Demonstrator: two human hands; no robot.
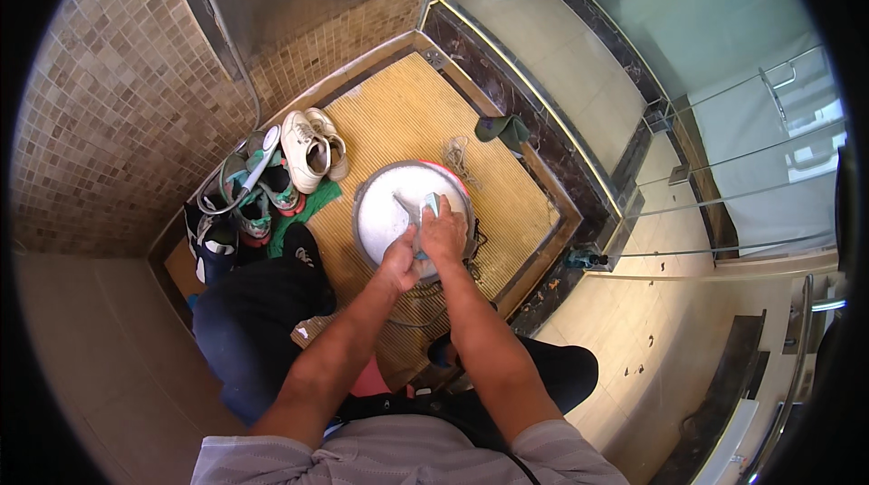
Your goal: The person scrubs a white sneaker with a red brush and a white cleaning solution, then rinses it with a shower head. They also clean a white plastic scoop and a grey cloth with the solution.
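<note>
A round grey basin (358,230) full of white suds stands on the ribbed floor in front of me. Both my hands are together over its near right side. My right hand (444,233) is closed on a small pale teal-and-white thing (431,203) whose kind I cannot make out. My left hand (399,260) sits just left of it and lower, fingers curled; what they grip is mostly hidden. A greyish, pointed piece shows in the foam near my hands, too unclear to name.
White sneakers (305,152) stand left of the basin, beside several darker shoes (254,207) and a shower head (272,137) on its hose. A dark green cloth item (503,131) and pale shoelaces (458,159) lie beyond. A dark stone curb (543,143) and glass panels border the right.
</note>
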